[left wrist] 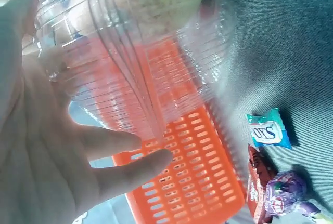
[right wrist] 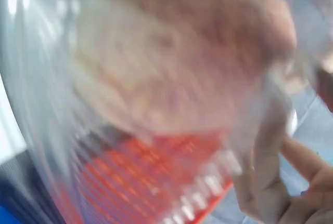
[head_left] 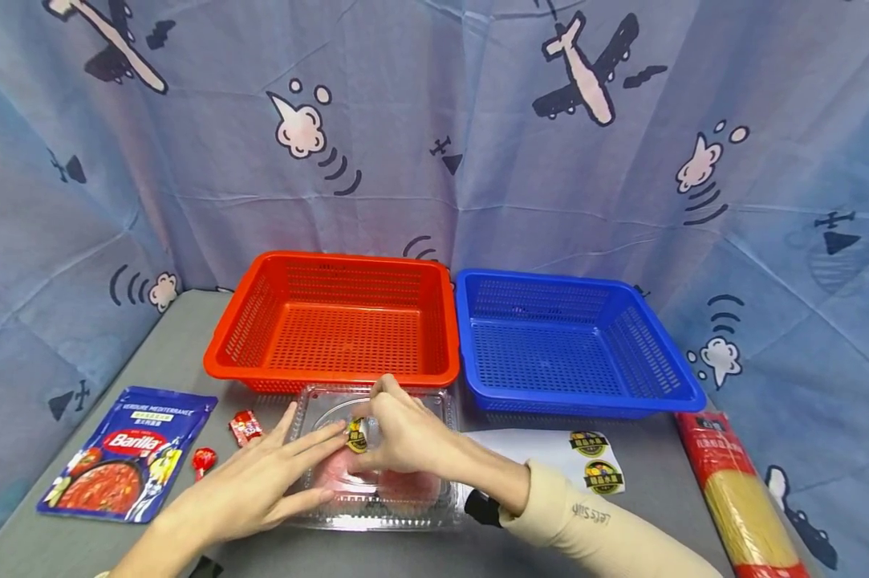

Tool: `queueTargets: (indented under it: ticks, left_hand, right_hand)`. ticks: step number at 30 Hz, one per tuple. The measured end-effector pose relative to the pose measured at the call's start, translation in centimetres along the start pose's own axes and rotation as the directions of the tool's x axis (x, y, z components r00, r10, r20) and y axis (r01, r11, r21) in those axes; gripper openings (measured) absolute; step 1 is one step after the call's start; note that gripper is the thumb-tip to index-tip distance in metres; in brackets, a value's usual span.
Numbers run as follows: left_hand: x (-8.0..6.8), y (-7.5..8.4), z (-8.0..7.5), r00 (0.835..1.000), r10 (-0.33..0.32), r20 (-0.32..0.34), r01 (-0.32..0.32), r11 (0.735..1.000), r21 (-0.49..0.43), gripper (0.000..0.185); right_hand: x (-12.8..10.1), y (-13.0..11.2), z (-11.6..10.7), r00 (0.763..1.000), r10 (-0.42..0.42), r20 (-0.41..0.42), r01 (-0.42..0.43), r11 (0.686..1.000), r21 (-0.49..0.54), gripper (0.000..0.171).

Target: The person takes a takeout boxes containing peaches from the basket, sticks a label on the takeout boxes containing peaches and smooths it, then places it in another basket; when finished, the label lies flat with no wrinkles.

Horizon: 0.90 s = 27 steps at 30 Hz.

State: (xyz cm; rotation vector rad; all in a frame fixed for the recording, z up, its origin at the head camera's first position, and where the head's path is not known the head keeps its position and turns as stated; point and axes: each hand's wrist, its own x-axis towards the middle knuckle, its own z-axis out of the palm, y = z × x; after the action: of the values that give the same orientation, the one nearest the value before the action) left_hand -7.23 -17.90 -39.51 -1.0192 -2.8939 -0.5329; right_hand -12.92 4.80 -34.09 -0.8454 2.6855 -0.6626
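Observation:
A clear plastic box (head_left: pixel 376 518) with round pinkish fruit (head_left: pixel 408 486) inside lies at the front of the red basket. On its lid is a round black-and-gold sticker (head_left: pixel 357 434). My left hand (head_left: pixel 261 482) rests on the lid's left side with straight fingers, its fingertips reaching the sticker's left edge. From the right, my right hand (head_left: pixel 405 433) bends over the lid, with thumb and curled forefinger pinching at the sticker's edges. Close up in the left wrist view, the box's ribbed wall (left wrist: pixel 130 68) shows beside the left fingers. The right wrist view is blurred, with pale pinkish fruit (right wrist: pixel 166 57) filling it.
Behind the box stand a red basket (head_left: pixel 213 365) and a blue basket (head_left: pixel 586 405). A sheet with spare stickers (head_left: pixel 528 453) lies to the right, near a pasta pack (head_left: pixel 745 506). At left are a Barilla sauce pouch (head_left: pixel 127 457) and small wrapped candies (head_left: pixel 245 428).

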Motion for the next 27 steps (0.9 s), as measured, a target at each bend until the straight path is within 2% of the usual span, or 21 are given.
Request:
queueTargets:
  ticks: [3, 7, 10, 14, 16, 20, 21, 23, 27]
  left_hand:
    - [0.1, 0.0, -0.1, 1.0, 0.011, -0.007, -0.011, 1.0, -0.008, 0.058]
    - [0.1, -0.1, -0.1, 1.0, 0.024, -0.011, -0.024, 1.0, -0.01, 0.058]
    - [0.0, -0.2, -0.1, 1.0, 0.011, 0.007, -0.011, 1.0, -0.027, 0.061]
    - [-0.2, -0.2, 0.0, 1.0, -0.014, 0.016, 0.015, 0.999, -0.052, 0.059]
    - [-0.3, -0.2, 0.0, 0.999, -0.036, 0.023, 0.038, 0.997, -0.073, 0.057]
    - [-0.3, 0.1, 0.0, 0.992, -0.112, 0.054, 0.118, 0.984, -0.132, 0.07]
    - [-0.3, 0.1, -0.1, 0.988, -0.142, 0.067, 0.15, 0.977, -0.15, 0.079]
    - [-0.2, 0.2, -0.1, 0.979, -0.185, 0.085, 0.198, 0.965, -0.174, 0.092]
    - [-0.2, 0.1, -0.2, 0.971, -0.22, 0.096, 0.235, 0.952, -0.196, 0.102]
  right_hand:
    - [0.3, -0.3, -0.8, 0.999, -0.036, 0.025, 0.038, 0.997, -0.069, 0.057]
    - [0.9, -0.9, -1.5, 0.996, -0.09, 0.023, 0.092, 0.988, -0.128, 0.038]
    - [1.3, -1.5, -1.3, 0.992, -0.117, 0.048, 0.124, 0.977, -0.176, 0.028]
    - [2.0, -1.9, -0.9, 0.983, -0.163, 0.087, 0.177, 0.966, -0.191, 0.022]
    - [2.4, -2.0, -0.8, 0.978, -0.182, 0.101, 0.199, 0.962, -0.189, 0.02]
    - [2.6, -2.0, -0.7, 0.973, -0.197, 0.122, 0.22, 0.95, -0.223, 0.011]
    - [2.6, -1.9, -0.7, 0.971, -0.203, 0.126, 0.228, 0.944, -0.237, 0.011]
    - [2.6, -1.8, -0.6, 0.969, -0.214, 0.123, 0.24, 0.933, -0.269, 0.014]
    - [2.6, -1.5, -0.4, 0.965, -0.246, 0.092, 0.262, 0.912, -0.314, 0.022]
